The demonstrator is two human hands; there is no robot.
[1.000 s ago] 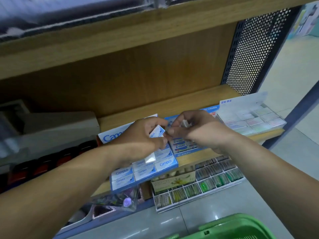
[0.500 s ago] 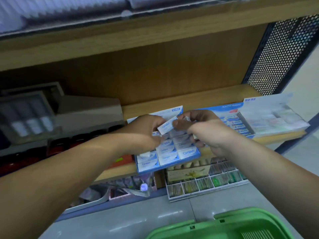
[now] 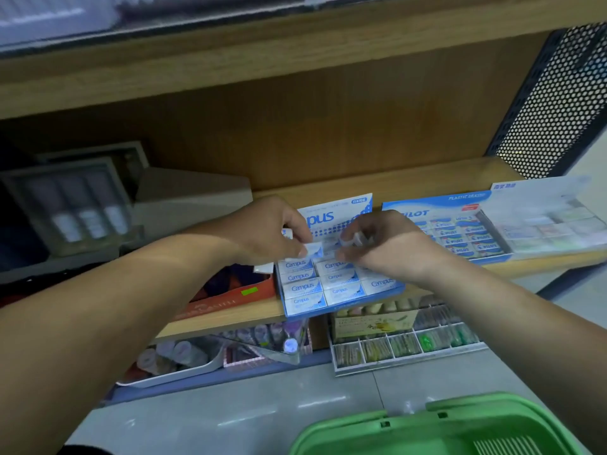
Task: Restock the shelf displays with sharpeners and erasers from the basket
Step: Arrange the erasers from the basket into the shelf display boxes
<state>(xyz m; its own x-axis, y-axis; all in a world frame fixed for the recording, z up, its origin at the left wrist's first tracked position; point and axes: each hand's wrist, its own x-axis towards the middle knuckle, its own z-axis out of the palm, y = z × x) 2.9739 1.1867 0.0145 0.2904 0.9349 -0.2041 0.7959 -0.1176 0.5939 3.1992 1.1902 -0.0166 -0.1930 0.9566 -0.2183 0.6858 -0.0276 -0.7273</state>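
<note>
A blue Campus eraser display box (image 3: 340,295) sits on the wooden shelf (image 3: 230,315), filled with rows of white-and-blue erasers. My left hand (image 3: 267,229) pinches a white-and-blue eraser (image 3: 312,249) just above the box's back rows. My right hand (image 3: 391,244) is right beside it, fingers closed on small pale erasers (image 3: 356,238), and its fingertips touch the left hand's eraser. The green basket (image 3: 437,428) is on the floor at the bottom right; its contents are out of view.
A blue Pilot eraser box (image 3: 460,234) and a clear tray of pastel erasers (image 3: 551,221) stand to the right. An orange box (image 3: 226,298) and grey boxes (image 3: 82,205) lie left. Lower trays of small items (image 3: 404,346) sit under the shelf. A perforated black panel (image 3: 558,103) closes the right side.
Both hands have stayed together over the Campus box, sinking slightly toward its back rows. The view has shifted so the box sits more central and more of the green basket shows.
</note>
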